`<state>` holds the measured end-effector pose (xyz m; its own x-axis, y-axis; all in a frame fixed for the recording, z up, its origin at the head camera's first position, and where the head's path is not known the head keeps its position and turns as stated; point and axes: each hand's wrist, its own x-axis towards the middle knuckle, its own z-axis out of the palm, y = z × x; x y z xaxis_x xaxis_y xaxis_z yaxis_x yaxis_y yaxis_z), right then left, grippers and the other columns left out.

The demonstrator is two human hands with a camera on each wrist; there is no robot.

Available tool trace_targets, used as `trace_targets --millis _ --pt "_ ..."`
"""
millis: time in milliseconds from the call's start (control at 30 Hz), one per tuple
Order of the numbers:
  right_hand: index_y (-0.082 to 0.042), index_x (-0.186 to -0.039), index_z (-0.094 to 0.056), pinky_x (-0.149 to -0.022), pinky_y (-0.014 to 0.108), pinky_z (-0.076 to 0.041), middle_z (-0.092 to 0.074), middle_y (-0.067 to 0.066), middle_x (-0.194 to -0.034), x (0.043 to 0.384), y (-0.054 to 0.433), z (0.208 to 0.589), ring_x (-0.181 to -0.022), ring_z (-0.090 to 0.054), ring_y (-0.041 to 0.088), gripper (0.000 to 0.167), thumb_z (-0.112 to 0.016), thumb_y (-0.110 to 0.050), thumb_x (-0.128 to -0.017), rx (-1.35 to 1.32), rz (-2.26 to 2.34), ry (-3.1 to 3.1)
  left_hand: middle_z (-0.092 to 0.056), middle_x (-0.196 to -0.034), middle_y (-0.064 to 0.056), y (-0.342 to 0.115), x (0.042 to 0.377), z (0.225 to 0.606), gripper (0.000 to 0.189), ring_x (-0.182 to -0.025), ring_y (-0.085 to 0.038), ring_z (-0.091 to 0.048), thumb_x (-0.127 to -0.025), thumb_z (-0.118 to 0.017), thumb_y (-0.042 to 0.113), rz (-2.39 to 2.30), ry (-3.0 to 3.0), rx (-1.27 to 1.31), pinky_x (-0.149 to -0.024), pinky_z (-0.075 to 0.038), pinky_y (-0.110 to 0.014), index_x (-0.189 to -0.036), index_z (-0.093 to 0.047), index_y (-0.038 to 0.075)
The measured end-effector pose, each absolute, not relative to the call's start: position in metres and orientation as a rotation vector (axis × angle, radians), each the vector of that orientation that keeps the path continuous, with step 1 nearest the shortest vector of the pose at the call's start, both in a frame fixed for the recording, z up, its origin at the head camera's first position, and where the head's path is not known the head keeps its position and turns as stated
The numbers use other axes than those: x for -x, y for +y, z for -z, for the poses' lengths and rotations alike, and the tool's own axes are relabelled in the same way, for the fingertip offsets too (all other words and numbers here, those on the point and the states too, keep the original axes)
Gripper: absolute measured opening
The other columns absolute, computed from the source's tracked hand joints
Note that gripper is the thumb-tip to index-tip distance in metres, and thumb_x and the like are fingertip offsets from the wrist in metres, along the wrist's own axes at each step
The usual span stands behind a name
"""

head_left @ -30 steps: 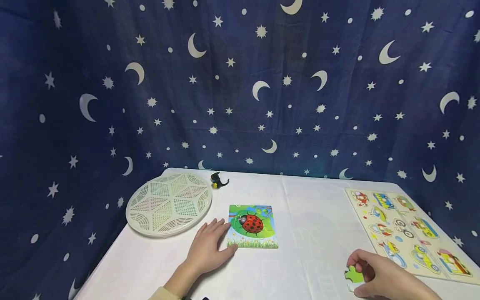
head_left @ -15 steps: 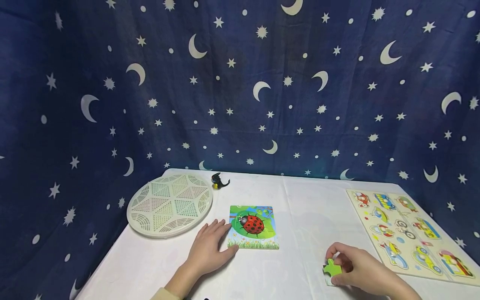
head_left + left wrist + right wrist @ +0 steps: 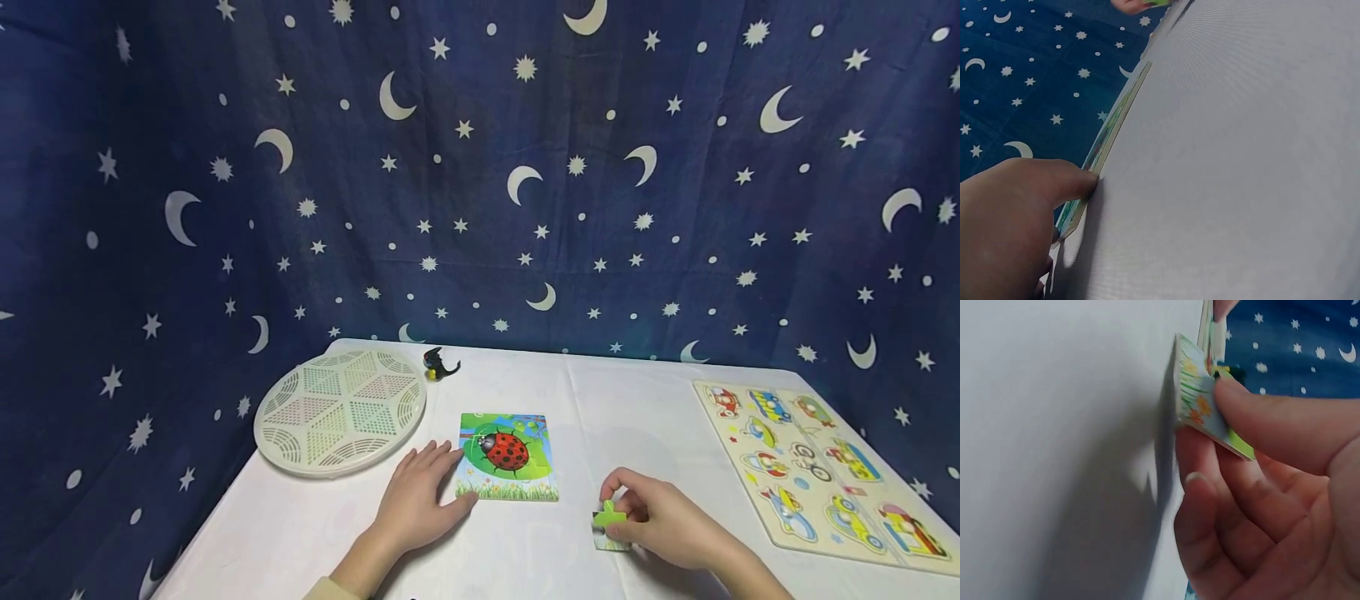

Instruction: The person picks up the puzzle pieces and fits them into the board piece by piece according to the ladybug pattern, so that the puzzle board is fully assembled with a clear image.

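Observation:
A square ladybug jigsaw puzzle [image 3: 507, 457] lies flat near the middle of the white table. My left hand [image 3: 417, 504] rests beside it, fingers relaxed along its left side and thumb at the lower left corner. In the left wrist view, the thumb of my left hand [image 3: 1019, 212] touches the puzzle's edge [image 3: 1119, 125]. My right hand [image 3: 667, 521] pinches a green and white puzzle piece [image 3: 611, 527] to the right of the puzzle. The right wrist view shows flowers and grass on this puzzle piece [image 3: 1196, 400], held between thumb and fingers close over the table.
A round pale perforated board [image 3: 341, 410] lies at the left. Behind the puzzle stands a small black toy figure [image 3: 438, 363]. On the right is a wooden vehicle puzzle board [image 3: 821, 475]. A blue moon-and-star curtain [image 3: 480, 192] closes off the back and sides.
My right hand has carried the puzzle piece leftward and slightly away from me, closer to the ladybug puzzle. My left hand has stayed in place at the puzzle's left side.

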<state>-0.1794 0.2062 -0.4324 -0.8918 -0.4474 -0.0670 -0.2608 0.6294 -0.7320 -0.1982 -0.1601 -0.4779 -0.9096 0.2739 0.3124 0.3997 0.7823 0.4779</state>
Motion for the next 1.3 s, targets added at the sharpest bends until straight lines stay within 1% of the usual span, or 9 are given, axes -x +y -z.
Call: trace_targets --millis 67,267,433,600,767,967,1200,1300 --pt "-0.016 -0.112 -0.059 -0.054 0.026 -0.048 -0.065 -0.007 -0.079 0.182 0.198 0.432 -0.063 -0.056 0.009 0.033 -0.082 -0.021 -0.088 0.594 1.129 2.62 -0.057 -0.145 -0.016 -0.16 0.198 0.478 0.066 -0.141 -0.037 -0.045 -0.088 -0.071 0.051 0.811 -2.744 0.53 -0.119 -0.027 -0.057 -0.137 -0.064 0.009" --pt "-0.014 -0.114 -0.059 -0.055 0.026 -0.045 -0.065 -0.008 -0.08 0.192 0.175 0.428 -0.062 -0.053 0.009 0.031 -0.08 -0.02 -0.091 0.655 1.152 2.679 -0.057 -0.146 -0.016 -0.16 0.197 0.48 0.065 -0.141 -0.037 -0.045 -0.089 -0.071 0.051 0.808 -2.743 0.54 -0.119 -0.027 -0.057 -0.138 -0.064 0.009" --pt "-0.014 -0.113 -0.059 -0.058 0.025 -0.044 -0.066 -0.01 -0.08 0.203 0.16 0.427 -0.062 -0.052 0.008 0.029 -0.078 -0.013 -0.091 0.659 1.161 2.778 -0.056 -0.146 -0.017 -0.159 0.196 0.478 0.064 -0.141 -0.038 -0.044 -0.09 -0.07 0.049 0.821 -2.748 0.545 -0.119 -0.026 -0.059 -0.139 -0.063 0.008" --pt "-0.015 -0.111 -0.06 -0.057 0.025 -0.044 -0.064 -0.007 -0.081 0.211 0.146 0.428 -0.064 -0.053 0.009 0.029 -0.078 -0.008 -0.089 0.635 1.18 2.825 -0.056 -0.146 -0.017 -0.159 0.196 0.478 0.061 -0.142 -0.039 -0.043 -0.091 -0.069 0.046 0.81 -2.748 0.55 -0.119 -0.025 -0.059 -0.139 -0.063 0.007" --pt "-0.018 -0.106 -0.06 -0.059 0.026 -0.043 -0.062 -0.007 -0.079 0.216 0.132 0.434 -0.066 -0.053 0.011 0.031 -0.081 -0.008 -0.086 0.59 1.165 2.864 -0.057 -0.145 -0.017 -0.159 0.197 0.478 0.059 -0.141 -0.04 -0.044 -0.092 -0.068 0.044 0.799 -2.738 0.558 -0.119 -0.026 -0.059 -0.138 -0.063 0.007" --pt "-0.022 -0.104 -0.06 -0.062 0.028 -0.045 -0.061 -0.008 -0.081 0.22 0.12 0.441 -0.068 -0.053 0.012 0.033 -0.083 -0.008 -0.084 0.52 1.144 2.922 -0.057 -0.145 -0.017 -0.16 0.197 0.478 0.06 -0.141 -0.039 -0.043 -0.092 -0.068 0.045 0.803 -2.737 0.555 -0.119 -0.026 -0.059 -0.138 -0.063 0.008" --pt "-0.021 -0.101 -0.062 -0.064 0.03 -0.047 -0.063 -0.007 -0.087 0.224 0.111 0.44 -0.071 -0.056 0.011 0.033 -0.084 -0.007 -0.082 0.535 1.104 2.956 -0.057 -0.145 -0.016 -0.161 0.198 0.478 0.062 -0.142 -0.039 -0.043 -0.091 -0.068 0.047 0.813 -2.738 0.547 -0.119 -0.026 -0.059 -0.138 -0.063 0.008" --pt "-0.021 -0.101 -0.063 -0.066 0.032 -0.049 -0.063 -0.008 -0.087 0.225 0.108 0.44 -0.072 -0.057 0.011 0.033 -0.086 -0.007 -0.081 0.506 1.093 2.96 -0.057 -0.145 -0.017 -0.162 0.199 0.479 0.062 -0.142 -0.039 -0.043 -0.091 -0.068 0.047 0.811 -2.736 0.549 -0.119 -0.026 -0.059 -0.138 -0.063 0.008"
